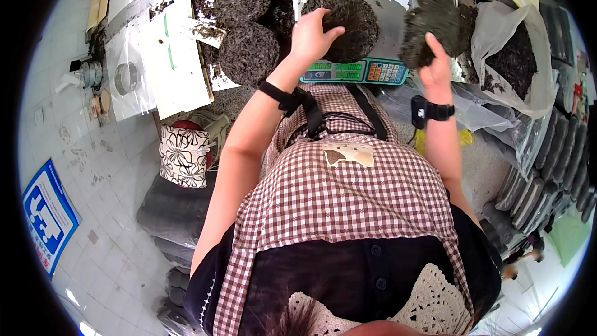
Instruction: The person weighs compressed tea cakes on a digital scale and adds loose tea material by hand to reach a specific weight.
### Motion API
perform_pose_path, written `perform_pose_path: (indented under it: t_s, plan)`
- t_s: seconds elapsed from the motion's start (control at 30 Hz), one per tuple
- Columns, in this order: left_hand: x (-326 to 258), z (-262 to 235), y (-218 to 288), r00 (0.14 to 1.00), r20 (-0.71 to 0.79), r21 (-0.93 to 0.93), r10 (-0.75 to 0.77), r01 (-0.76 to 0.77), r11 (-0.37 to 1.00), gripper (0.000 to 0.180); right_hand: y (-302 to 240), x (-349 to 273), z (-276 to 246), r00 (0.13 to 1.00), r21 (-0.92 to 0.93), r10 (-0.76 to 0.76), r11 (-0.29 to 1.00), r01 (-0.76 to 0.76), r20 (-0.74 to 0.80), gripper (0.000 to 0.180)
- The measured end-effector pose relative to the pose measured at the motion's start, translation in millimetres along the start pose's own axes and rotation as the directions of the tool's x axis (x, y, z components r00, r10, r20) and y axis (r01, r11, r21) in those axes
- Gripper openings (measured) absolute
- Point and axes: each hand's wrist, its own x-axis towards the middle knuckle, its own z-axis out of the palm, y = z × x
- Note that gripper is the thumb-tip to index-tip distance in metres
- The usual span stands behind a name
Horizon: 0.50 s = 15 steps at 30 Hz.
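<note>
A dark round cake of dried seaweed [353, 28] lies on the metal pan of a digital scale [394, 1]. My left hand [312, 36] touches its left side, thumb and forefinger spread apart on it. In my right hand [437, 65] is a second seaweed cake [429, 25], raised over the right end of the scale and smeared by motion. The thumb shows on its near face; the other fingers are hidden behind it. The scale's lit display [336, 71] and its keypad [387, 73] face me along the near edge.
Several more seaweed cakes [249, 53] are piled left of the scale. A clear plastic bag [541, 81] with dark loose pieces stands at the right. White boards [177, 56] and a tape roll [125, 78] lie at the left. Packed dark bundles [553, 155] are stacked at the far right.
</note>
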Motion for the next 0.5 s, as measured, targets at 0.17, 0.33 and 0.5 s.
perform_pose_path:
  t_s: [0.17, 0.33, 0.5]
  plan:
    - [-4.6, -6.8, -5.3, 0.937, -0.345, 0.278, 0.052, 0.049, 0.959, 0.079, 69.8, 29.8, 14.7, 0.992, -0.031, 0.124, 0.992, -0.124, 0.009, 0.029]
    - [-7.2, 4.0, -13.6, 0.945, -0.326, 0.157, -0.023, 0.078, 0.985, 0.088, 95.4, 34.7, 25.9, 0.991, -0.115, 0.131, 0.985, -0.131, -0.003, 0.037]
    - [27.9, -30.4, -40.6, 0.885, -0.374, -0.428, -0.278, 0.101, 0.898, 0.078, 82.0, 57.7, 7.8, 0.993, 0.010, 0.119, 0.993, -0.119, 0.011, 0.042]
